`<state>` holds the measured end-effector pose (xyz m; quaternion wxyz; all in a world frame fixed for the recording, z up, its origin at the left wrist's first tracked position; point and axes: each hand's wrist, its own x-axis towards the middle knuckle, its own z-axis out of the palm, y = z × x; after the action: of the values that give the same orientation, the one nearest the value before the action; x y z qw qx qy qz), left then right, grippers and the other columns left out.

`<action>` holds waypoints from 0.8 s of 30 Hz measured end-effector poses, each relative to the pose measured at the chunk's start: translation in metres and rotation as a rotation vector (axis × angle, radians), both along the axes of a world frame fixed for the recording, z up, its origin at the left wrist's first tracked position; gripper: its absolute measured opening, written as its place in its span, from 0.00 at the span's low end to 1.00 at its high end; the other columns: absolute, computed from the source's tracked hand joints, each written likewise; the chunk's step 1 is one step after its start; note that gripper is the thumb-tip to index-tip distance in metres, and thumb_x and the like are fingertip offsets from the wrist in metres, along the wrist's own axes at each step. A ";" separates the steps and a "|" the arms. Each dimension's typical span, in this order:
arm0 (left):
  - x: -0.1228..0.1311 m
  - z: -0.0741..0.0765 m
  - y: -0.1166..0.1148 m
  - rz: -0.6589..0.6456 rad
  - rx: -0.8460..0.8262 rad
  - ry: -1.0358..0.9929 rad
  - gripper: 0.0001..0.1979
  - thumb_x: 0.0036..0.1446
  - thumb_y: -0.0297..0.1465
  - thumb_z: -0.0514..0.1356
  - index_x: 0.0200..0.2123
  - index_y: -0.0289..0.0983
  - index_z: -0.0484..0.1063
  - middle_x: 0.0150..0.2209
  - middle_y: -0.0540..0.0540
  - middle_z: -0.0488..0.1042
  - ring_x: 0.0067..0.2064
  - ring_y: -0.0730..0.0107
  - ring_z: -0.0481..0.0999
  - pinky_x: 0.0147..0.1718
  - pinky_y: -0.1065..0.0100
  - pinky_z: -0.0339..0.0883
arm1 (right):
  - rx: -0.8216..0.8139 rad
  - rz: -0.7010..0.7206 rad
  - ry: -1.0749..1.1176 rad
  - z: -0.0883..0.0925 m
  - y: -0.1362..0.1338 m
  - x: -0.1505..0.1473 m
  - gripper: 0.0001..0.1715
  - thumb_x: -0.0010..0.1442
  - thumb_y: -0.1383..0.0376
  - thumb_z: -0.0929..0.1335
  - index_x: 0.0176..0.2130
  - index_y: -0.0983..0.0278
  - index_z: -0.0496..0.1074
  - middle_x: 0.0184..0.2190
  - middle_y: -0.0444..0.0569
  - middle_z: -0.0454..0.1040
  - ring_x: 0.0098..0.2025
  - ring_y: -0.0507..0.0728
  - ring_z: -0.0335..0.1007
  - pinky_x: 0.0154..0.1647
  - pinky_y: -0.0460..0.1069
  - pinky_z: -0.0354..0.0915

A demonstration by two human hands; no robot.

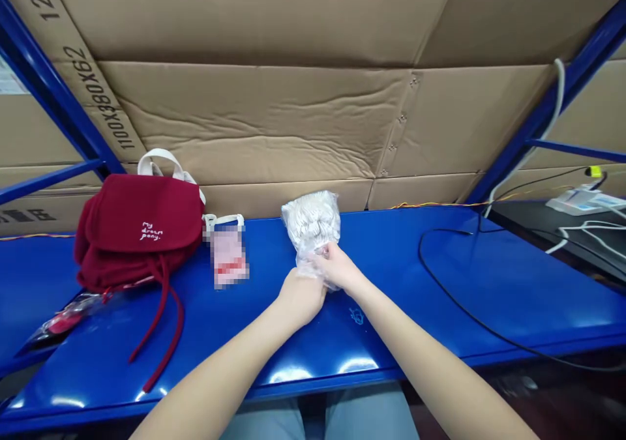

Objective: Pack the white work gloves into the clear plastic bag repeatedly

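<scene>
A clear plastic bag (313, 217) with white, folded-looking contents lies on the blue shelf, its gathered end toward me. What the contents are I cannot make out. My left hand (300, 296) is closed at the near end of the bag, its fingers mostly curled out of sight. Just above and to its right, my right hand (337, 265) pinches the crumpled plastic of the same end. Both hands are close together, almost touching.
A dark red backpack (147, 215) with hanging cords sits on the blue shelf (391, 251) at left, beside a blurred-out pink card (229, 257). A black cable (454, 302) curves across the right side. Cardboard (254, 120) stands behind; a white power strip (584, 199) lies far right.
</scene>
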<state>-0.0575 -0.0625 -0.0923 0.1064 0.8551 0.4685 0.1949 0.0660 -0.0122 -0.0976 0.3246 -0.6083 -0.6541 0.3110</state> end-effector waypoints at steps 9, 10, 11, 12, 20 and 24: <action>-0.031 0.035 0.004 0.223 -0.276 -0.575 0.11 0.53 0.35 0.57 0.34 0.37 0.76 0.37 0.45 0.79 0.40 0.60 0.76 0.42 0.65 0.67 | 0.391 0.067 -0.504 0.006 -0.013 0.003 0.12 0.52 0.77 0.59 0.34 0.63 0.63 0.33 0.51 0.67 0.30 0.55 0.63 0.30 0.48 0.54; -0.027 0.032 0.005 0.216 -0.360 -0.715 0.12 0.52 0.36 0.59 0.38 0.38 0.76 0.41 0.44 0.78 0.44 0.59 0.76 0.45 0.65 0.66 | 0.454 0.089 -0.511 0.006 -0.015 0.002 0.11 0.52 0.77 0.59 0.33 0.63 0.63 0.34 0.51 0.66 0.30 0.55 0.63 0.30 0.48 0.55; -0.022 0.029 0.007 0.178 -0.476 -0.850 0.14 0.51 0.37 0.61 0.41 0.38 0.75 0.45 0.44 0.77 0.48 0.58 0.74 0.48 0.65 0.65 | 0.513 0.107 -0.506 0.006 -0.017 0.001 0.10 0.53 0.76 0.59 0.33 0.64 0.64 0.34 0.52 0.65 0.30 0.55 0.62 0.30 0.48 0.57; -0.016 0.025 0.008 0.123 -0.600 -0.986 0.15 0.51 0.36 0.62 0.42 0.38 0.75 0.47 0.43 0.76 0.49 0.59 0.73 0.50 0.64 0.64 | 0.570 0.123 -0.495 0.006 -0.018 0.001 0.09 0.54 0.76 0.59 0.32 0.64 0.64 0.33 0.52 0.65 0.30 0.55 0.62 0.31 0.48 0.58; 0.003 -0.003 0.017 0.249 -0.905 -1.779 0.04 0.53 0.27 0.60 0.30 0.31 0.72 0.29 0.44 0.76 0.30 0.71 0.76 0.33 0.71 0.70 | 0.808 0.325 -0.253 0.000 -0.032 -0.006 0.11 0.54 0.74 0.60 0.34 0.65 0.70 0.33 0.53 0.70 0.37 0.58 0.67 0.39 0.51 0.65; -0.002 -0.004 0.018 0.261 -0.909 -1.779 0.02 0.50 0.21 0.60 0.29 0.30 0.71 0.25 0.46 0.75 0.26 0.75 0.73 0.28 0.75 0.67 | 0.730 0.413 0.003 0.003 -0.038 -0.004 0.12 0.52 0.73 0.61 0.30 0.62 0.72 0.32 0.48 0.75 0.38 0.56 0.71 0.43 0.51 0.66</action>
<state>-0.0595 -0.0440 -0.0959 0.7113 0.2195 0.3387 0.5755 0.0618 -0.0501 -0.0946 0.4506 -0.3089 -0.8292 0.1181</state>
